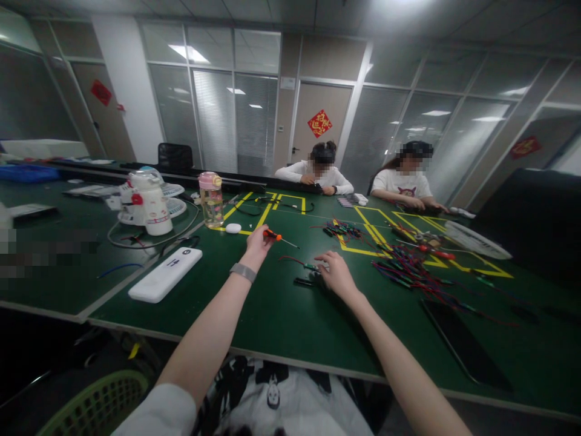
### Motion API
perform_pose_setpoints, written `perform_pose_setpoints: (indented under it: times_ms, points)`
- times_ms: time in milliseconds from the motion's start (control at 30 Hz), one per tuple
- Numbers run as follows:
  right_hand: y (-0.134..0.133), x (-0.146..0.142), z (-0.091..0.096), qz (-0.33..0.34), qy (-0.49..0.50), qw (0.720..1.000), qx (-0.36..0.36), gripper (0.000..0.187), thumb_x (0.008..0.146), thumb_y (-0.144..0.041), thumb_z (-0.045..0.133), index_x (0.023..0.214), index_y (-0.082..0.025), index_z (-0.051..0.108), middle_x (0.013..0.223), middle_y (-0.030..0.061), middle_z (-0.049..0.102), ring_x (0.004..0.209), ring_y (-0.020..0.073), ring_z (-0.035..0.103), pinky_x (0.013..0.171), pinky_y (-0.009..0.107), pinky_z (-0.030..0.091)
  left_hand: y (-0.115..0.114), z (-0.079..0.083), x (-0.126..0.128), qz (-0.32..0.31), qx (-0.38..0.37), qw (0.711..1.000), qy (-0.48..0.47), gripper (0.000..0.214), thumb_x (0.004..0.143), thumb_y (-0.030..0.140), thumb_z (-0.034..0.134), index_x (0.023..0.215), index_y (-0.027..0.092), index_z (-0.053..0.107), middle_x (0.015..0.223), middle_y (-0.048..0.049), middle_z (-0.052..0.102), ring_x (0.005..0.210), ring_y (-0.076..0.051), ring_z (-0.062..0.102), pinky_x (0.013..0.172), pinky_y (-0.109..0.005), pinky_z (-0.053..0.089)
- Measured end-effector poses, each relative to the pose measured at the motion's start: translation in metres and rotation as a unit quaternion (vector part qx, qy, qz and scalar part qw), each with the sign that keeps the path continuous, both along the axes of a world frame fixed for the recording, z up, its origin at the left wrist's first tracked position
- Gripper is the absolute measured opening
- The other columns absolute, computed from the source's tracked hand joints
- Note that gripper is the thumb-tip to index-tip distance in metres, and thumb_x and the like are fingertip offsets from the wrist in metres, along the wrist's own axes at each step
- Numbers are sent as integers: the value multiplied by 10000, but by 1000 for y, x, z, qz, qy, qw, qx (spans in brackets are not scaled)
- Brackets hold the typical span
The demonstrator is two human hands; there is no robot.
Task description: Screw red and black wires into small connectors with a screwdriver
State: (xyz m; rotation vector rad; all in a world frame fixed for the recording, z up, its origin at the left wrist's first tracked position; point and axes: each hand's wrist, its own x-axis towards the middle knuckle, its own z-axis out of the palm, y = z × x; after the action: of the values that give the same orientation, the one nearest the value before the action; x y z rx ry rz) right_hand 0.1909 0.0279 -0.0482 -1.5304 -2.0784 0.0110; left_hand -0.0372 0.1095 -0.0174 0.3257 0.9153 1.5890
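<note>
Room: glass-walled office, two people seated across the table, upper centre-right.
Table: green top, and yellow tape boxes run across mid-frame.
Wire bundle: red and dark leads sprawl right of centre.
Power bank: white, lying flat, left of centre.
Left hand: dead centre, fingers wrapped round the screwdriver, orange handle, tip pointing right.
Right hand: just right of it, fingers loose and spread, tips down by a small dark part.
</note>
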Motion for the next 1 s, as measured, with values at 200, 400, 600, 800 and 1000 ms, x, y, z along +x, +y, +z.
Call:
perform_pose_setpoints:
  times_ms: [200,400,600,800,1000]
  points:
    - [-1,-1,-1,16,-41,998,-52,245,863,-141,521,1001,-158,723,1010,100,692,960,235,602,862,316,427,-1,9,-4,-6,10,998,-67,93,872,135,534,784,164,531,610,3,533,513,-81,562,477,-179,511]
    - [-4,-7,-2,49,-35,997,-52,208,848,-173,567,955,-183,744,941,85,698,917,225,605,831,311,442,-16,14,-1,-57,55,994,-70,245,959,300,443,772,154,502,560,52,471,308,8,265,288,-113,190]
    - [-7,-5,1,112,70,991,-33,275,854,-279,595,1085,-164,689,1027,97,686,940,204,632,855,322,474,-32,27,5,-204,167,964,-41,376,853,447,608,652,154,484,404,126,225,260,-6,186,270,-140,76]
    - [-14,-7,1,189,72,977,-64,286,741,-280,730,1013,-193,722,1057,85,701,986,221,638,904,353,474,-47,36,15,-328,248,911,-30,378,824,455,641,658,157,481,380,130,267,242,-1,191,267,-123,69]
    - [-13,-9,-1,168,53,983,-56,182,785,-185,672,953,-180,742,994,83,723,939,211,651,863,329,486,-54,41,21,-330,243,912,-22,367,817,453,650,674,155,491,371,133,276,233,0,199,259,-119,63]
